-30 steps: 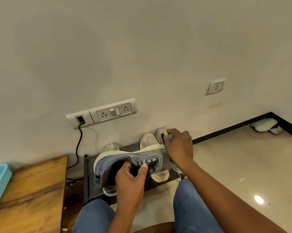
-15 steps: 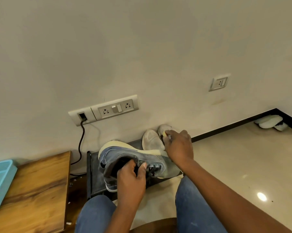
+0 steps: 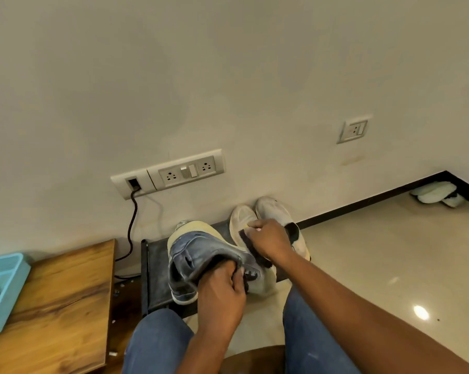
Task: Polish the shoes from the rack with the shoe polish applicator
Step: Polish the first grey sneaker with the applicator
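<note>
Left hand (image 3: 222, 290) grips a grey-blue, cream-soled sneaker (image 3: 201, 255) by its collar; right hand (image 3: 268, 238) curls around what looks like a dark polish applicator (image 3: 245, 236), pressed against the sneaker.

Blue shoe (image 3: 201, 255) in hands, over rack (image 3: 153, 265)

A low black shoe rack (image 3: 153, 263) stood against the wall on a glossy beige tiled floor (image 3: 390, 265). A pair of white shoes (image 3: 257, 211) rested side by side on the rack's top, toes toward the wall. A second blue shoe (image 3: 183, 296) lay on the rack, mostly hidden. To the left stood a wooden table (image 3: 60, 300), with a light blue plastic tray (image 3: 5, 282) sitting on its left part. Pale slippers (image 3: 435, 194) lay on the floor in the far corner.
</note>
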